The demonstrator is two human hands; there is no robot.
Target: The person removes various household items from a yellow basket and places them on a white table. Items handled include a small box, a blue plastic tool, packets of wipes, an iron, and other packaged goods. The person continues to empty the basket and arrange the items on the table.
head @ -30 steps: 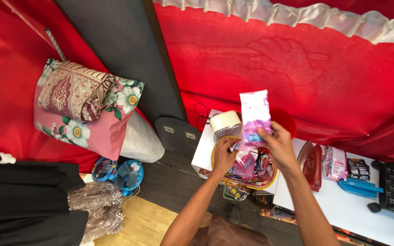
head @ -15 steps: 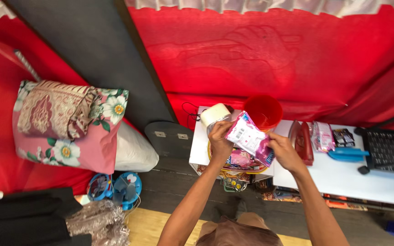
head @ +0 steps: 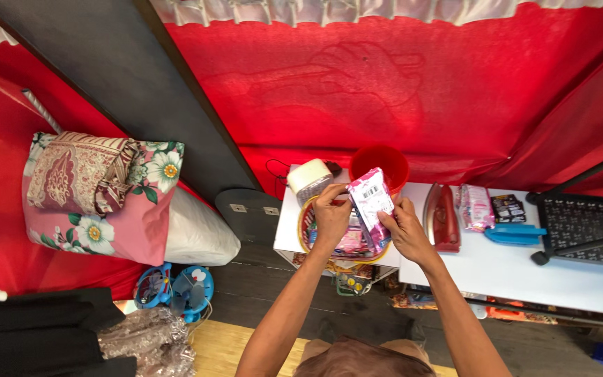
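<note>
Both hands hold a pink and white plastic packet (head: 369, 197) upright over a round basket (head: 304, 227) with a yellow rim, filled with several small packets. My left hand (head: 331, 217) pinches the packet's top left edge. My right hand (head: 405, 230) grips its lower right side. The basket sits on a white table (head: 525, 269), next to a red bucket (head: 378, 161) and a jar with a cream lid (head: 306, 176).
A red clothes iron (head: 442, 218), a pink packet (head: 475, 208), a dark packet (head: 509, 208) and a blue tool (head: 515, 234) lie on the table to the right. A black chair (head: 587, 230) stands far right. Floral pillows (head: 99, 192) and small blue fans (head: 172, 286) are at left.
The packet has come down from a raised position over the basket to a lower, upright one. My left hand has left the basket and taken hold of the packet's top.
</note>
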